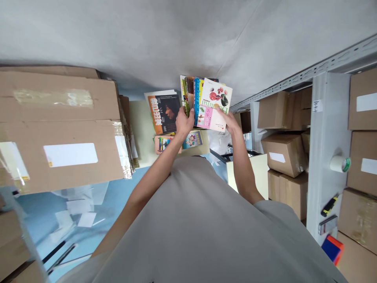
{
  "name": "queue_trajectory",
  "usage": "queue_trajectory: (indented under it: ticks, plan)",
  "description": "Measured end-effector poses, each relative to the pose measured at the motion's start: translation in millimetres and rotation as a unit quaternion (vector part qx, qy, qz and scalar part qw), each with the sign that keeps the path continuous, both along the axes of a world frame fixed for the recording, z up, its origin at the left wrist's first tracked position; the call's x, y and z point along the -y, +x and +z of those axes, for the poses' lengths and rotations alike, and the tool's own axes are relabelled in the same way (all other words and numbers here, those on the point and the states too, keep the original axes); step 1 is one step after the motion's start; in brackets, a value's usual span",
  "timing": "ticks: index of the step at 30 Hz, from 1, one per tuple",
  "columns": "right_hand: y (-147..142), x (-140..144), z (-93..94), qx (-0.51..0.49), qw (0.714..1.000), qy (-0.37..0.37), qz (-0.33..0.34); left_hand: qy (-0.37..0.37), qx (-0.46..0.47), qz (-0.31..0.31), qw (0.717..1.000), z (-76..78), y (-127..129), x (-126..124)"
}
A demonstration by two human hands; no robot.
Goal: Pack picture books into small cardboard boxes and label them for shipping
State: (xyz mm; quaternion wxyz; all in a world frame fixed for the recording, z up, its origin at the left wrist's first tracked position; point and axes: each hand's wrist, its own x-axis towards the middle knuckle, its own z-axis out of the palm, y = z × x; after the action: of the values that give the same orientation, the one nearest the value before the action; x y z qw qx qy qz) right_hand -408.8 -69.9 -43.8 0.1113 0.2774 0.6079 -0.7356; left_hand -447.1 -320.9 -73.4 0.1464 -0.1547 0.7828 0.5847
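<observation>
My right hand (229, 120) grips the right edge of a white book (217, 92) with red fruit and a pink panel on its cover. The thumb lies on the cover; the other fingers are mostly hidden behind it. My left hand (185, 122) is closed on the near edge of a brown book (189, 92), among several overlapping books. A blue book (196, 96) shows between the two hands, partly under the white one. Left of my left hand lies a dark magazine (167, 112) with an orange strip. Smaller booklets (192, 140) lie nearer my body.
Stacked cardboard boxes (67, 129) stand close on the left. Metal shelving (326, 149) with more cartons (278, 151) runs along the right, with a tape roll (340, 164) and a utility knife (330, 205) on its post. Loose papers (79, 208) lie on the blue floor.
</observation>
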Motion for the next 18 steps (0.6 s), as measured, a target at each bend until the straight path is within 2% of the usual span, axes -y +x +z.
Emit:
queue_trajectory:
  ticks: [3, 6, 8, 12, 18]
  plan:
    - [-1, -8, -5.9, 0.027, 0.999, -0.020, -0.022, 0.100, 0.043, 0.003, 0.994, -0.3, -10, -1]
    - [-2, -16, -10.4, 0.077, 0.995, -0.045, -0.055, 0.220, 0.076, -0.017, 0.972, 4.5, -13, -15]
    - [-1, -21, -11.6, 0.100, 0.990, -0.067, -0.071, 0.268, 0.080, -0.020, 0.960, 10.4, -11, -26]
    - [10, -33, -7.3, 0.117, 0.986, -0.074, -0.092, 0.232, 0.013, -0.024, 0.972, 26.6, 4, -38]
    - [38, -43, 17.3, 0.083, 0.980, -0.066, -0.166, 0.175, -0.114, -0.049, 0.977, 61.0, 39, -31]
